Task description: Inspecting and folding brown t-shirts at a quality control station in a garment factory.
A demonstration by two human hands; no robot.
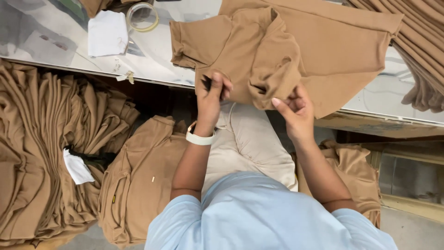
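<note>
Far left: one deep pile of tan garments [41,153], with one white slip [76,167] tucked among the folds. On the pale table [162,60] above it, lay one white cloth [107,33] and one roll of clear tape [142,16], well apart from either hand. Just left of the knees, one more folded tan garment [138,180].

Then the left hand [212,99], with a white wristwatch [200,138] at the wrist: fingers pressed together, pinching the near edge of the tan shirt [277,51]. Something small and dark at the fingertips, too small to tell what.

Straight ahead of both hands and slightly to the right lay that shirt, spread on the table with its near edge drooping over the rim, long axis running away up and to the right, one sleeve out to the left.

Further right, the right hand [296,113]: thumb and fingers closed on a bunched fold of the same shirt, a little lower than the left. Both hands touching it, neither clearly nearer.

Right of the lap, one crumpled tan heap [354,171]; far right, one stack of tan fabric [421,51] draped off the table.
</note>
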